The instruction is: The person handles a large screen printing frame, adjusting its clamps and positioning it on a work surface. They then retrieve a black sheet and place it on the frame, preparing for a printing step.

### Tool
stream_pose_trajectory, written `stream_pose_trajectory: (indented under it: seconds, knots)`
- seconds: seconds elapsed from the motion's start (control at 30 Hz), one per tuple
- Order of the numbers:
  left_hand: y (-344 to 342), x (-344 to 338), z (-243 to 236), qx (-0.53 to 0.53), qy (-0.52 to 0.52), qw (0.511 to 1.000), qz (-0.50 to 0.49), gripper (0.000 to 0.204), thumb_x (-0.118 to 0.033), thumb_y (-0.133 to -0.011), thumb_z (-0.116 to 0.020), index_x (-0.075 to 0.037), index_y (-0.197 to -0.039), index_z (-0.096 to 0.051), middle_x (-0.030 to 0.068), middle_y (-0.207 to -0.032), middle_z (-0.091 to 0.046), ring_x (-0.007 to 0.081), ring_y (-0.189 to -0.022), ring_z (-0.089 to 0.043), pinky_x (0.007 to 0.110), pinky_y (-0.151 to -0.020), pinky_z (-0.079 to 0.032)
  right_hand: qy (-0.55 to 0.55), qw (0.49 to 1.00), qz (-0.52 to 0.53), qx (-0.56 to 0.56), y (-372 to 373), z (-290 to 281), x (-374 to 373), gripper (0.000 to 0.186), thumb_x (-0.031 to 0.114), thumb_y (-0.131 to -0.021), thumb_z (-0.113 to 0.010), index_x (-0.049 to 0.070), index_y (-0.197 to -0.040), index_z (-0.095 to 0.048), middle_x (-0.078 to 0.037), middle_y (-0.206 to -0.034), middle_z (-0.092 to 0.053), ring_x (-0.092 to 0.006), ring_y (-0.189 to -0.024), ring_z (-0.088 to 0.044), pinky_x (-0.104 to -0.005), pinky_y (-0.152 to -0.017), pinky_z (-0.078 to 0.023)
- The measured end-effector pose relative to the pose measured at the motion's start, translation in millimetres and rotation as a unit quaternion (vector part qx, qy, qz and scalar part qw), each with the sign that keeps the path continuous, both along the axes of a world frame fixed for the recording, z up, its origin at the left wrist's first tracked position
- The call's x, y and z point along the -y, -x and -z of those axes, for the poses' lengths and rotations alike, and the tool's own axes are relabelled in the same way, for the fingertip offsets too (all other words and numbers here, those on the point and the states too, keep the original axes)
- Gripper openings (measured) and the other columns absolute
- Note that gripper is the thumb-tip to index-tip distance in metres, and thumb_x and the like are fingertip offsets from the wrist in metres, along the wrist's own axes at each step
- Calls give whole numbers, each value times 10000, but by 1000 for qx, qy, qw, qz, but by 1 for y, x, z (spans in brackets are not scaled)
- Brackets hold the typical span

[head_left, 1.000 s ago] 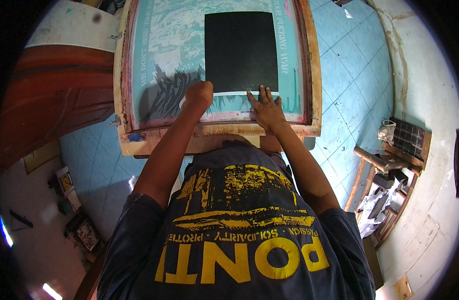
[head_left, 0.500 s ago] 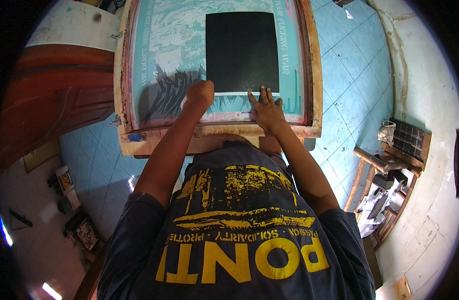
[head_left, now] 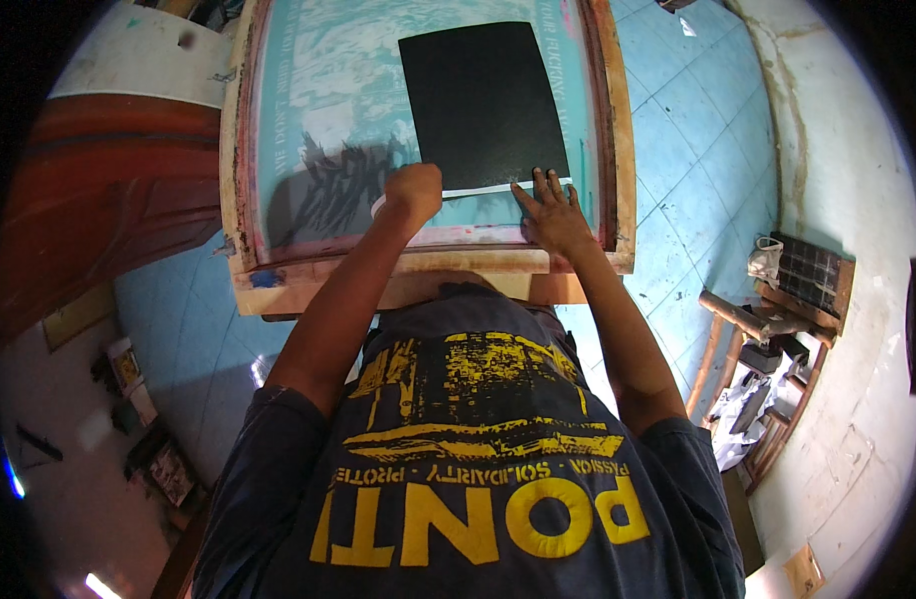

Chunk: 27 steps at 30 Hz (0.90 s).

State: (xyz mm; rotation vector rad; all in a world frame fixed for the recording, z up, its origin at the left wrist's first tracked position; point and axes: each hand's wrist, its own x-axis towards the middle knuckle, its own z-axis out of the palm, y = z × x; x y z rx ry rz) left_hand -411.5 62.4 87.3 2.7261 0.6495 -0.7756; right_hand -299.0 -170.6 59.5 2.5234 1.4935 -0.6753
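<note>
A black rectangular sheet (head_left: pixel 483 105) lies on the teal mesh of a wooden-framed printing screen (head_left: pixel 622 130), its near edge slanted. Along that edge runs a strip of white tape (head_left: pixel 478 189). My left hand (head_left: pixel 414 194) is closed at the sheet's near left corner, gripping the white tape; a curved white edge, apparently of the roll, peeks out beside the wrist. My right hand (head_left: pixel 558 212) rests with spread fingers on the tape and the sheet's near right edge. The fingertips of my left hand are hidden.
The frame's near wooden rail (head_left: pixel 418 280) lies just before my body. To the left stands a reddish-brown wooden panel (head_left: pixel 128 190). A wooden rack (head_left: pixel 767 349) holding assorted items is at the right, by the white wall (head_left: pixel 827 150). Blue tiles (head_left: pixel 692 170) cover the floor.
The black sheet has turned slightly, its near edge shifting right and its right end rising away from me. Both hands have moved a little to the right with it.
</note>
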Motion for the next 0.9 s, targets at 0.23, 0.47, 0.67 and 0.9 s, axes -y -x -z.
stream_pose_trajectory:
  seconds: [0.23,0.47,0.67,0.9]
  knots:
    - [-2,7,5,5,-5,1000,-9,196,-128,-768,-657,-5,-904,-726,212,-935,-702,362,-885,-694,436,-771,-559,-34,999,1,35,4,5,2,599,254,-918,-516,241,-1489,-335,-179,-1570,-209,-333,-1440,-249,-551,-1135,-236]
    - [-2,7,10,13,-11,1000,-15,178,-97,-761,-643,-12,-893,-728,205,-916,-706,351,-876,-699,437,-744,-562,9,999,0,34,6,2,-7,597,210,-921,-501,215,-1493,-330,-174,-1571,-209,-320,-1432,-272,-548,-1126,-263]
    - [-1,10,10,30,-21,999,-5,163,-87,-758,-642,-25,-878,-734,198,-899,-709,341,-844,-706,427,-704,-567,14,999,17,30,9,9,-6,641,254,-926,-524,218,-1513,-268,-176,-1582,-163,-329,-1443,-239,-592,-1109,-266]
    - [1,12,10,39,-27,999,-10,158,-93,-753,-652,-30,-871,-737,196,-903,-710,341,-858,-705,414,-723,-567,31,999,22,-2,13,1,-8,775,282,-913,-542,224,-1547,-100,-172,-1592,-123,-366,-1456,-177,-602,-1115,-244]
